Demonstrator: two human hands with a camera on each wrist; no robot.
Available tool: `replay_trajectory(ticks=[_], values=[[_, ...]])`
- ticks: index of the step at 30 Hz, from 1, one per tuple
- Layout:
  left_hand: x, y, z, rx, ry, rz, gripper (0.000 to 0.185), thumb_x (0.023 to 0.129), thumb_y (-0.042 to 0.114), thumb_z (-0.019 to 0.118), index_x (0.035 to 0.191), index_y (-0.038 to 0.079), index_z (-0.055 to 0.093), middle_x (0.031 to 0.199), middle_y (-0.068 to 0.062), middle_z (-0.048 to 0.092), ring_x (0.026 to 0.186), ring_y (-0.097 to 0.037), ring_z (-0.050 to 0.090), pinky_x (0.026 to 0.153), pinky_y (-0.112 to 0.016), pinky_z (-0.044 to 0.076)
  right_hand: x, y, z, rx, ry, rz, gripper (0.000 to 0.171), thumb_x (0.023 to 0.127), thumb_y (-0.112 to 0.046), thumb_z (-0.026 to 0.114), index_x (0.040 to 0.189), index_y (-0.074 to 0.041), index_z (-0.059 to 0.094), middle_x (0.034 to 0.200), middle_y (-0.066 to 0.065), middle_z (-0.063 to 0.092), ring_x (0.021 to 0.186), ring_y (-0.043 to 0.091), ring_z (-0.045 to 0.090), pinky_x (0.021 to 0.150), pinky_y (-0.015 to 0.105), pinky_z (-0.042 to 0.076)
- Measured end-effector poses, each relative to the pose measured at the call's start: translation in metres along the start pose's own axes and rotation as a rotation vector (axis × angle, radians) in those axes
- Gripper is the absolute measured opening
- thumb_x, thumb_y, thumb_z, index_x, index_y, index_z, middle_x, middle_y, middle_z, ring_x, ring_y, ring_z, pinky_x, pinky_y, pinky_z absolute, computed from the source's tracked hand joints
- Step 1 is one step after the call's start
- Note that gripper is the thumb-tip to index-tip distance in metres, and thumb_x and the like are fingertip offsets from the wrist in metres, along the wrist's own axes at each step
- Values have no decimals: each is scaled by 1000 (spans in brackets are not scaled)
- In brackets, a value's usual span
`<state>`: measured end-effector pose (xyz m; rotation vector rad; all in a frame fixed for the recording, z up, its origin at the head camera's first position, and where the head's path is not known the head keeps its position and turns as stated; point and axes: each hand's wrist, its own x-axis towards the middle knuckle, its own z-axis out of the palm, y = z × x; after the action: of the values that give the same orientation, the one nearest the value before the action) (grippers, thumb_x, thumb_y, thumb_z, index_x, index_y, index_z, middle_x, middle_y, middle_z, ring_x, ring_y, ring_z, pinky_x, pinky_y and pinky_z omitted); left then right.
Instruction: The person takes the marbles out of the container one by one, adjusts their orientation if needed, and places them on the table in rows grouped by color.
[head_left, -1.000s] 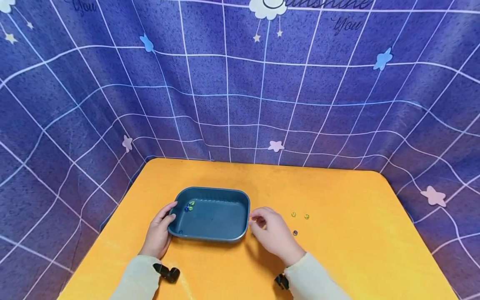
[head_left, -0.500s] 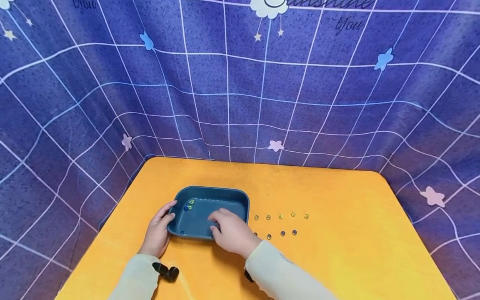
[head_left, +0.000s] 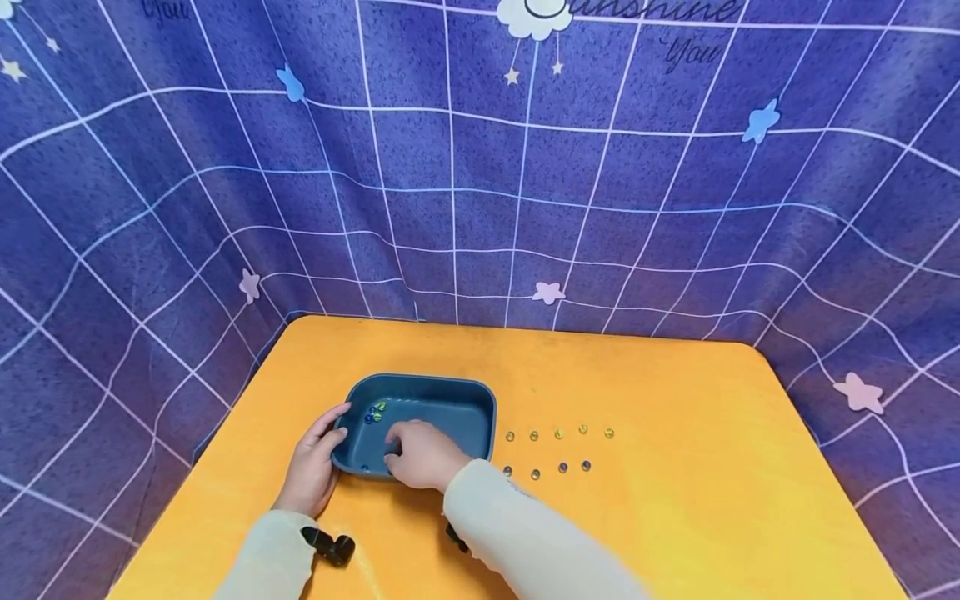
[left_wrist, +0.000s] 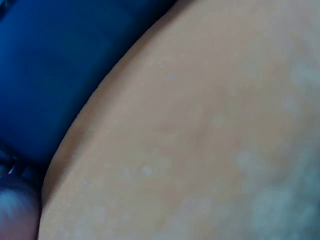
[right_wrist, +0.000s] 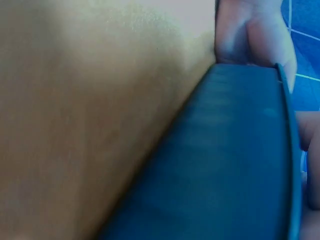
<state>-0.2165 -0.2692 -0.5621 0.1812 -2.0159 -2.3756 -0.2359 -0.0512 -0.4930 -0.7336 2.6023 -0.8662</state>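
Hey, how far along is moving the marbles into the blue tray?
A few marbles already lie in the blue tray's far left corner, one more near its front edge. The right hand is over the tray; whether it holds a marble is hidden. The left hand touches the tray's left end. Nine marbles are left in two rows on the orange table.

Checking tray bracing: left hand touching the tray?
Touching. Head view shows the left hand with thumb and fingers against the blue tray at its left end.
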Motion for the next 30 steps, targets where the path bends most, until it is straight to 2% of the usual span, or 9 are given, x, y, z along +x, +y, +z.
replay_trajectory(ticks=[10,15,18,22,24,27,30], values=[[0,1,-1,-8,-19,17,47,111,14,45,157,5,39,171,-6,14,154,-24,15,117,-31,32,24,-13,11,-13,-73,139,32,98,-36,68,124,-19,71,116,-10,70,98,8,62,93,29,53],[-1,0,0,-20,-27,30,47,112,12,42,158,3,37,170,-9,14,154,-27,16,111,-23,39,33,-18,16,-30,-94,145,34,97,-35,69,126,-19,72,118,-11,70,102,7,62,94,28,52],[-1,0,-1,-32,-17,44,47,111,11,43,157,1,37,169,-10,17,153,-27,18,108,-20,42,40,-20,20,-25,-107,106,21,96,-30,68,109,-15,75,96,-9,68,87,9,60,79,23,50],[-1,-2,-1,-48,-12,48,48,111,12,45,157,0,37,167,-9,19,151,-23,21,106,-17,42,44,-22,24,20,-122,100,10,95,-25,67,94,-16,71,79,-8,56,74,11,52,67,24,41],[-2,-4,0,-53,-17,50,49,111,13,46,157,0,37,167,-9,20,150,-22,22,107,-17,41,44,-23,25,27,-131,104,11,95,-24,67,87,-17,70,73,-7,52,69,12,50,64,25,39],[-2,-4,0,-60,-13,61,49,111,12,46,157,0,37,166,-10,22,149,-20,25,107,-17,41,44,-27,26,15,-143,88,25,97,-25,64,74,-17,63,63,-5,45,64,14,49,61,25,38],[-1,-4,0,-64,-3,65,48,111,11,45,157,0,37,166,-9,22,146,-19,27,105,-16,41,46,-30,26,9,-155,75,34,99,-25,62,66,-20,56,58,-3,39,61,14,48,59,25,36]])
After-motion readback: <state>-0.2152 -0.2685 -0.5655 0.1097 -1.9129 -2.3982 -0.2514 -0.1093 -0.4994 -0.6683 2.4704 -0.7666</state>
